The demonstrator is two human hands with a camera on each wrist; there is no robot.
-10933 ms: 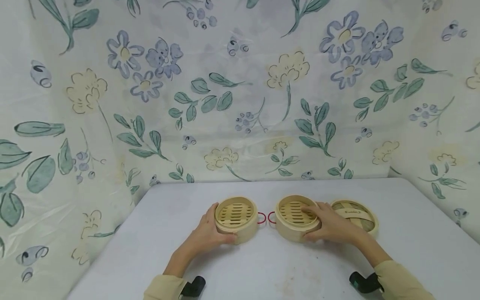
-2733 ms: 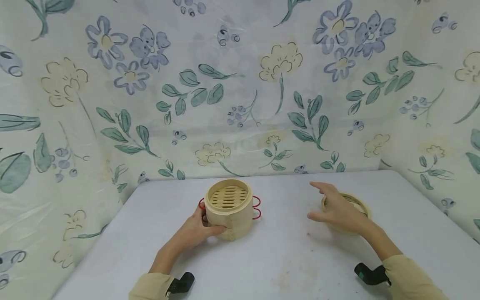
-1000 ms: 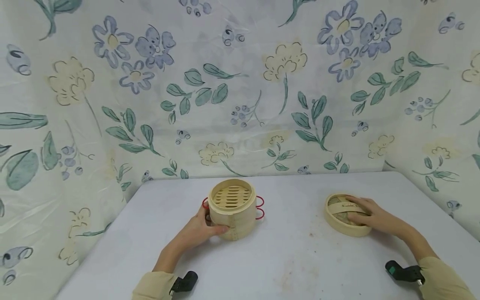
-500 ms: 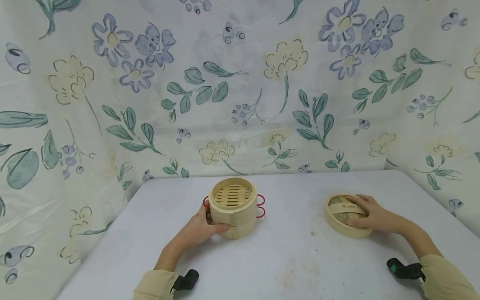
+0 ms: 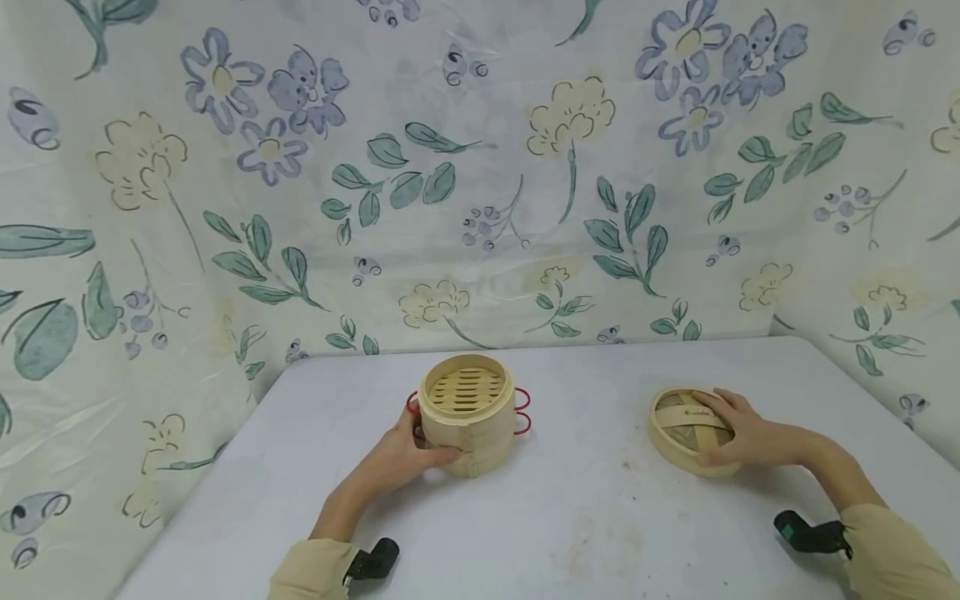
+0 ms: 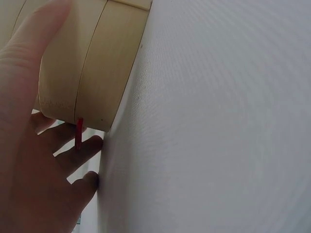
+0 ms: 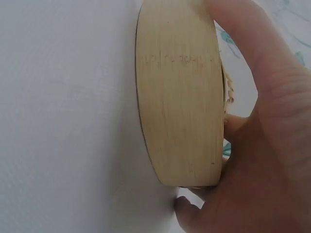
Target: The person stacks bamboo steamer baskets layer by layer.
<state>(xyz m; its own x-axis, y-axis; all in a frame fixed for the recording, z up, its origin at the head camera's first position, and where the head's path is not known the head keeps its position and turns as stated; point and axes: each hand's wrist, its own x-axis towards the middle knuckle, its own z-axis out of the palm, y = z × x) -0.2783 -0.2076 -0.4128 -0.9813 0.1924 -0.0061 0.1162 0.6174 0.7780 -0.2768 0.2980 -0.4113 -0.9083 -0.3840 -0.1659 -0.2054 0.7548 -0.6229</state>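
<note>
Two round bamboo steamer baskets (image 5: 483, 446) stand stacked on the white table, left of centre in the head view, the slatted floor of the upper one showing. Red loop handles (image 5: 522, 423) stick out from their sides. My left hand (image 5: 401, 458) grips the stack from the left, thumb across the front; in the left wrist view its other fingers reach behind, near a red handle (image 6: 78, 133). Farther right lies the bamboo steamer lid (image 5: 678, 415), woven top up. My right hand (image 5: 753, 435) holds its right side, the thumb on the rim (image 7: 180, 97) in the right wrist view.
The white table (image 5: 555, 517) has faint brownish stains near the front. Behind it hangs a flowered sheet (image 5: 510, 208), which also closes off both sides. Black wrist cameras (image 5: 810, 533) sit at both sleeves.
Earlier the baskets stood side by side, one under each hand; now they are stacked at the left. My right hand has moved over to the lid, which has shifted only slightly lately.
</note>
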